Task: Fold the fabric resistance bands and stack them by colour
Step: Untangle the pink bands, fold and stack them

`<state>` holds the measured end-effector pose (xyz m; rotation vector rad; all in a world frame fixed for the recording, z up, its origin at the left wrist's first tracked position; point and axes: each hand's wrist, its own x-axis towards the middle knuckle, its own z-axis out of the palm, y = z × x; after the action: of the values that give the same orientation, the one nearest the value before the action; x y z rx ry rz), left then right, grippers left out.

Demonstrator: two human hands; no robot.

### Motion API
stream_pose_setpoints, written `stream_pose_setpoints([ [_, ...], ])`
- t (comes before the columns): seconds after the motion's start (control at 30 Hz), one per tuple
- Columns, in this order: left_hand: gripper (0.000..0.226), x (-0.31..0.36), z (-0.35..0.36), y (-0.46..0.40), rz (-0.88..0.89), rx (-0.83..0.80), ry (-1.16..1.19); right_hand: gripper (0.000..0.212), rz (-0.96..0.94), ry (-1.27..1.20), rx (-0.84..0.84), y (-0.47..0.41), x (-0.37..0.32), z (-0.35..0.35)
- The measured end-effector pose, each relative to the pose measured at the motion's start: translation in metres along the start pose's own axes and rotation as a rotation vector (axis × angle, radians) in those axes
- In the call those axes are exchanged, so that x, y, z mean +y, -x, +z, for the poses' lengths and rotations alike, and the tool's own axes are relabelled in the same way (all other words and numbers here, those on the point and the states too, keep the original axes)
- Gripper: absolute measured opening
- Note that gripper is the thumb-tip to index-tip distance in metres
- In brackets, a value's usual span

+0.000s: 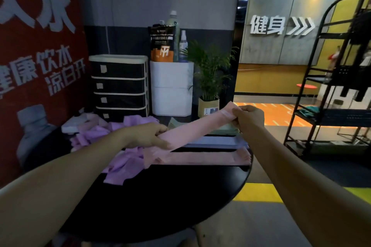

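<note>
Forearms reach in from the bottom corners over a round black desk (pixel 160 196). Nearest on its top, a loose heap of purple bands (pixel 120 168) spills along the left side. Just beyond, a pink band (pixel 200 157) lies flat across the desk, with a lavender-grey band (pixel 216 141) lying parallel right behind it, a strip of black top between them. Above these, the left hand (pixel 146 136) grips one end of a second pink band (pixel 192 128), fingers (pixel 160 143) curled round the fabric. The right hand (pixel 249 119) pinches the other end, fingers clamped on it, so the band stretches taut and slants upward to the right, clear of the desk. A pale green band (pixel 224 129) lies under the raised strip, mostly hidden. Farther back stand a dark drawer unit (pixel 119 86), a white bin (pixel 172 88) carrying bottles and an orange-and-black pouch (pixel 162 44), and a potted plant (pixel 209 78). A black metal rack (pixel 325 86) stands at the right.
</note>
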<state>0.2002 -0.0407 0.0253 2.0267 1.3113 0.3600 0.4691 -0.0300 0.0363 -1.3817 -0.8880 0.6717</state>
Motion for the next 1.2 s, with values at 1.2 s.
stream_pose_setpoints([
  [1.2, 0.013, -0.079, 0.073, -0.040, -0.233, 0.718, 0.043, 0.027, -0.235, 0.794, 0.143, 0.003, 0.120, -0.027],
])
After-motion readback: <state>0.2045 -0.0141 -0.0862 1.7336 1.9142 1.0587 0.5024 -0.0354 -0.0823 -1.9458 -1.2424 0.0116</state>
